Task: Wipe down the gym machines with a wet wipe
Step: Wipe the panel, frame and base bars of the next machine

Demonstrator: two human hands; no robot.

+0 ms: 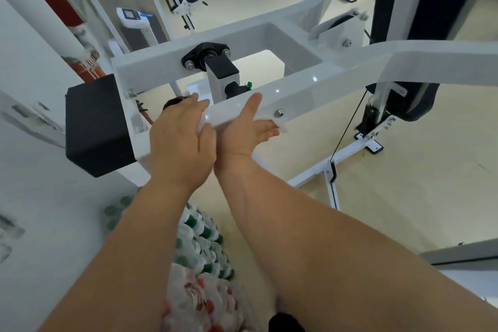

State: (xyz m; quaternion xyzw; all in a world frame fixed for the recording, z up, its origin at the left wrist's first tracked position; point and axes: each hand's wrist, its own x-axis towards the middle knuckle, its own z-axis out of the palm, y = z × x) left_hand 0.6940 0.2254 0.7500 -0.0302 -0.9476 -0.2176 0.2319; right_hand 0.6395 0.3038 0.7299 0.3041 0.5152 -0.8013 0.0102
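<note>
The white steel beam point(318, 83) of a gym machine runs across the middle of the view. My left hand point(180, 137) lies over the beam's near end, its fingers straight across the top. Right beside it, my right hand point(244, 132) reaches under the beam palm up, with the thumb pointing up against the front face. A white wet wipe point(281, 130) shows as a thin edge at my right fingertips, pressed against the beam's lower edge. Another white strip shows between the two hands. Most of the wipe is hidden.
A black block point(94, 124) caps the frame just left of my hands. A black pivot bearing point(206, 55) sits on the far crossbar. A thin black cable point(347, 127) runs down to the base at right. Packs of bottles point(202, 237) lie on the floor below.
</note>
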